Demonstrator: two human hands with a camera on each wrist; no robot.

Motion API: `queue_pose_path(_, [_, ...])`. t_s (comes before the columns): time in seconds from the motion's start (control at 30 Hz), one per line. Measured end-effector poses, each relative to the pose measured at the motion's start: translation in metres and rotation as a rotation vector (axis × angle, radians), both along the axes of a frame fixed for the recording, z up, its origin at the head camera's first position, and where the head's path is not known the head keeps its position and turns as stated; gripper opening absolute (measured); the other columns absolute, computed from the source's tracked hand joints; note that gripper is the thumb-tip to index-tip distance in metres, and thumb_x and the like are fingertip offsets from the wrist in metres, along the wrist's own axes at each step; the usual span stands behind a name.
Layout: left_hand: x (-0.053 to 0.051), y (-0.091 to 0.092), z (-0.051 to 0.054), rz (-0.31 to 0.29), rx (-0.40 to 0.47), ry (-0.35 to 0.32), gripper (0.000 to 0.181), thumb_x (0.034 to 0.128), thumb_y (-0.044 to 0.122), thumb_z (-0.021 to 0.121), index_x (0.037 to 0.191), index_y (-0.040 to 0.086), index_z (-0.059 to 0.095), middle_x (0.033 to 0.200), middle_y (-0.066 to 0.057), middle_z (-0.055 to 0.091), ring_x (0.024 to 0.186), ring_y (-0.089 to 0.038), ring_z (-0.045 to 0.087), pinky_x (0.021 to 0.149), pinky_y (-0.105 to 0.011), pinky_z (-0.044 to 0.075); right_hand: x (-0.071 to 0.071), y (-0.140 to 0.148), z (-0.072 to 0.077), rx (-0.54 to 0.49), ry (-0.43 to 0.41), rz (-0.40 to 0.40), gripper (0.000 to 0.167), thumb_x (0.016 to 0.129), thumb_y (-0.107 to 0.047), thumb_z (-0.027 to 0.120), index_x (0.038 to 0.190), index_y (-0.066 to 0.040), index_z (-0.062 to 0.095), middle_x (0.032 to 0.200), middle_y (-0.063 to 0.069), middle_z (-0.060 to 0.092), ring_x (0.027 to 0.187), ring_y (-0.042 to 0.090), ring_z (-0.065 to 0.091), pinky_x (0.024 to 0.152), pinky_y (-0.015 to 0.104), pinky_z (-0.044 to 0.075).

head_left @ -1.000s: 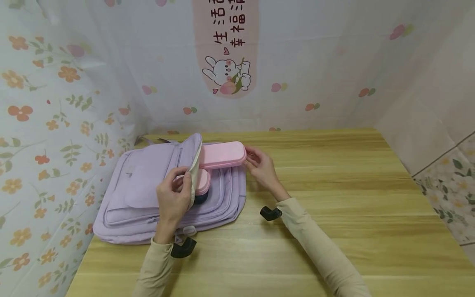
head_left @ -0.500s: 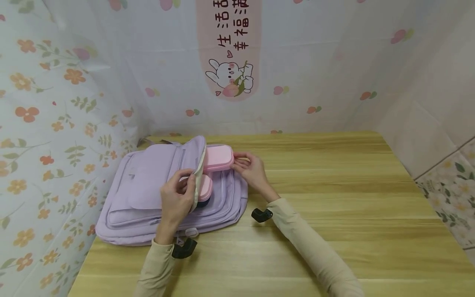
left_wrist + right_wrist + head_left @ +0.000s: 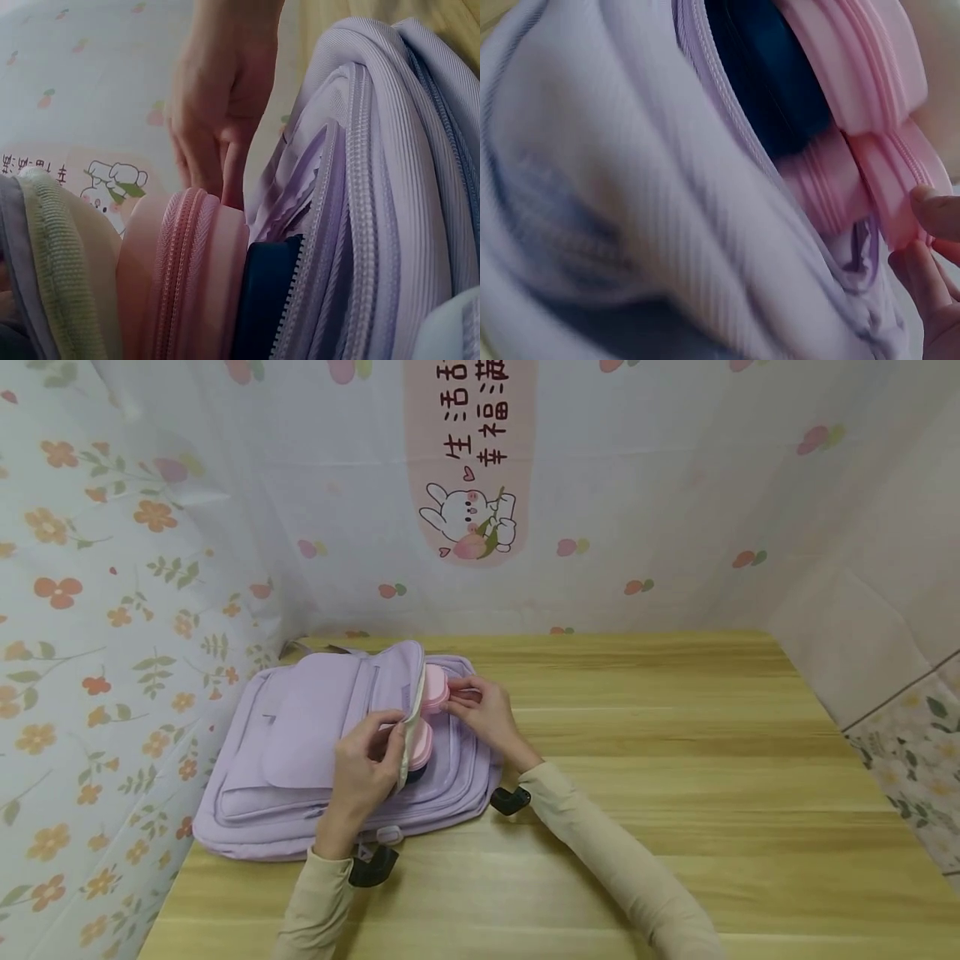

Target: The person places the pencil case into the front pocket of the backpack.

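A lavender backpack (image 3: 307,727) lies on the table with one zipped pocket gaping at its right. My left hand (image 3: 367,764) pinches the pocket's pale-lined edge (image 3: 412,718) and holds it up. At the pocket's mouth, my right hand (image 3: 483,714) pinches the outer end of a pink zippered pencil case (image 3: 435,688), mostly inside. A second pink case (image 3: 422,745) sits nearer, its end showing. Below it is a dark blue case (image 3: 769,82). In the right wrist view, thumb and fingers hold the pink case (image 3: 900,180); another pink piece (image 3: 829,184) shows beside it.
The wooden table (image 3: 675,777) extends to the right of the backpack. A floral sheet (image 3: 112,652) hangs close along the left, and a printed curtain (image 3: 637,502) stands behind the table.
My right hand has moved left, sliding the upper pink pencil case into the pocket until only its end shows. My left hand keeps holding the pocket edge.
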State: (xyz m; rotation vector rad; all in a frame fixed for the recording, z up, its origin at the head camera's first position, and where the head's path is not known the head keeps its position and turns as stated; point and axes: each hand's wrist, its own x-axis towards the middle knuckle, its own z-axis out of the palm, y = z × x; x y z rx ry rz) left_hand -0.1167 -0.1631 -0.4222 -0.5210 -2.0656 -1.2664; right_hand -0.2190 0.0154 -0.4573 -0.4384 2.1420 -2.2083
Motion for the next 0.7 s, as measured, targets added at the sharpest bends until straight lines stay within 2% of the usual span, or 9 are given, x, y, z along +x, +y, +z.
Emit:
queue_pose_path(0.27, [0.000, 0.004, -0.002, 0.003, -0.035, -0.007, 0.015, 0.0892, -0.008, 0.066, 0.101, -0.001, 0.071, 0.092, -0.015, 0.076, 0.073, -0.024, 0.074, 0.063, -0.014, 0.059, 0.002, -0.013, -0.004, 0.036, 0.069, 0.002, 0.028, 0.079, 0.015, 0.077, 0.106, 0.016, 0.068, 0.112, 0.033, 0.070, 0.103, 0.045, 0.071, 0.085, 0.026, 0.062])
queue_pose_path(0.37, [0.001, 0.007, -0.003, 0.050, -0.097, 0.017, 0.014, 0.0874, -0.005, 0.068, 0.100, 0.000, 0.073, 0.090, -0.013, 0.076, 0.074, -0.021, 0.072, 0.065, -0.020, 0.059, 0.004, -0.011, -0.006, 0.061, 0.090, 0.012, 0.028, 0.081, 0.015, 0.075, 0.109, 0.015, 0.069, 0.111, 0.032, 0.070, 0.103, 0.044, 0.071, 0.086, 0.027, 0.062])
queue_pose_path(0.53, [0.000, 0.016, -0.003, 0.168, -0.276, 0.094, 0.011, 0.0841, 0.004, 0.072, 0.094, 0.003, 0.075, 0.087, -0.010, 0.074, 0.076, -0.023, 0.072, 0.066, -0.037, 0.060, 0.007, 0.000, -0.006, 0.096, 0.086, 0.040, 0.030, 0.087, 0.014, 0.069, 0.117, 0.013, 0.068, 0.112, 0.030, 0.071, 0.105, 0.042, 0.071, 0.089, 0.027, 0.061])
queue_pose_path(0.63, [0.000, 0.022, -0.003, 0.209, -0.356, 0.107, 0.010, 0.0837, 0.010, 0.073, 0.092, 0.005, 0.076, 0.089, -0.008, 0.073, 0.080, -0.026, 0.072, 0.070, -0.040, 0.061, 0.008, 0.009, -0.006, 0.110, 0.089, 0.011, 0.029, 0.088, 0.013, 0.068, 0.117, 0.012, 0.068, 0.111, 0.030, 0.072, 0.104, 0.041, 0.071, 0.088, 0.025, 0.061])
queue_pose_path(0.7, [0.000, 0.025, -0.004, 0.214, -0.379, 0.106, 0.009, 0.0832, 0.010, 0.074, 0.090, 0.005, 0.077, 0.091, -0.008, 0.073, 0.084, -0.028, 0.071, 0.074, -0.040, 0.061, 0.008, 0.015, -0.007, 0.121, 0.097, -0.010, 0.029, 0.088, 0.013, 0.067, 0.117, 0.012, 0.068, 0.110, 0.030, 0.072, 0.104, 0.042, 0.071, 0.088, 0.025, 0.061])
